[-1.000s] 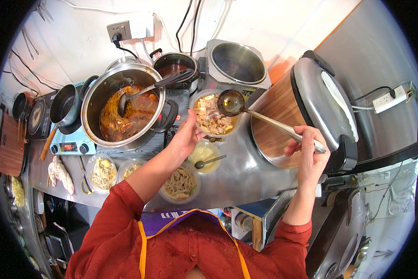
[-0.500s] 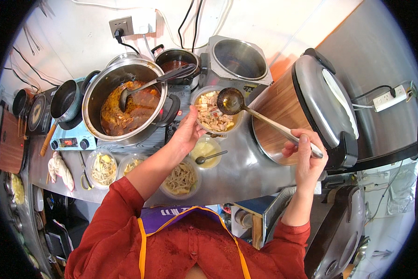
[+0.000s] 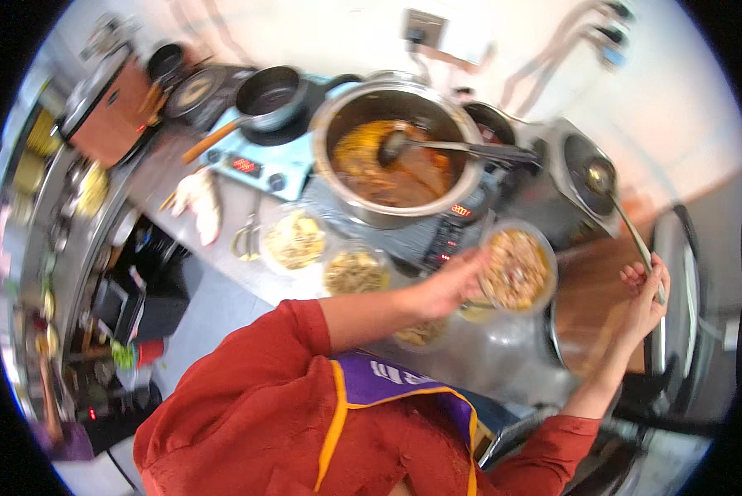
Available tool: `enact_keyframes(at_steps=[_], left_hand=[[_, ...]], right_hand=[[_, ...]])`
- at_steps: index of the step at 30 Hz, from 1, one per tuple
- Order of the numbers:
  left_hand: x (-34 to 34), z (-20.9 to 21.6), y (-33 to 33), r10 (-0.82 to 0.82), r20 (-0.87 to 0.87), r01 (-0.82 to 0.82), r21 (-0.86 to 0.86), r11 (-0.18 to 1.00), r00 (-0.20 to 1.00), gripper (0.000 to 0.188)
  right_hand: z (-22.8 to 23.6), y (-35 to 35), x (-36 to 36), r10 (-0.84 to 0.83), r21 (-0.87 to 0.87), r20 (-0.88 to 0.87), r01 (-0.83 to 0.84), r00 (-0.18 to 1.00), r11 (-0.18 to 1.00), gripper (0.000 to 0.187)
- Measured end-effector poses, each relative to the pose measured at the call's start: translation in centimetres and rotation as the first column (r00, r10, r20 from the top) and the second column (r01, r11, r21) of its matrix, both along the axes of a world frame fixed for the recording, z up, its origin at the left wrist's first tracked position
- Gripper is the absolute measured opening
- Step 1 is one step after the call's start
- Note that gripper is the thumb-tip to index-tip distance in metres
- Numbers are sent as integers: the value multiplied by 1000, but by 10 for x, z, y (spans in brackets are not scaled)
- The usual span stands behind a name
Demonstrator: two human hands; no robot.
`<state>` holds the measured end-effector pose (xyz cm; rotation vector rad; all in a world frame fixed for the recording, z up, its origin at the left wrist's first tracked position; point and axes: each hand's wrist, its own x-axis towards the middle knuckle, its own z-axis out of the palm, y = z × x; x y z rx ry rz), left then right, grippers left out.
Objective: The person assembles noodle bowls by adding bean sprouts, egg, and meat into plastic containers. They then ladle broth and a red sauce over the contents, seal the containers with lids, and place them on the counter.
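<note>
left hand (image 3: 454,285) partly curled, holding bowl (image 3: 551,273) by left side | bowl right of big pot (image 3: 373,212) | right hand (image 3: 648,289) closed round ladle (image 3: 630,230), its head far, at opening of steel cooker (image 3: 554,186)

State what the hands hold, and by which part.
Left hand: the bowl of food, by its left side. Right hand: the ladle, near its handle's end.

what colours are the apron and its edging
Apron: purple; edging: yellow-orange, best seen in the head view.
</note>
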<state>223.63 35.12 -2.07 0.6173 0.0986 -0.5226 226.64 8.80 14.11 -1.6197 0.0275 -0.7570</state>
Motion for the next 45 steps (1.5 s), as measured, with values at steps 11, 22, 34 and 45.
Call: enact_keyframes(at_steps=[11,22,34,45], left_hand=[[-108,4,121,70,23,-69,-59,996,997,63],[-236,23,330,446,35,-446,-18,895,894,71],[-431,47,514,746,-11,-746,13,666,666,56],[-511,8,707,841,-57,-836,92,540,537,75]], right_hand=[[-40,-23,99,1,-951,-23,-22,1000,309,19],[22,125,42,111,-902,121,62,986,428,63],[-82,637,-260,757,727,-379,-677,-532,-112,90],[-140,880,-326,652,764,-448,-640,-612,-76,79]])
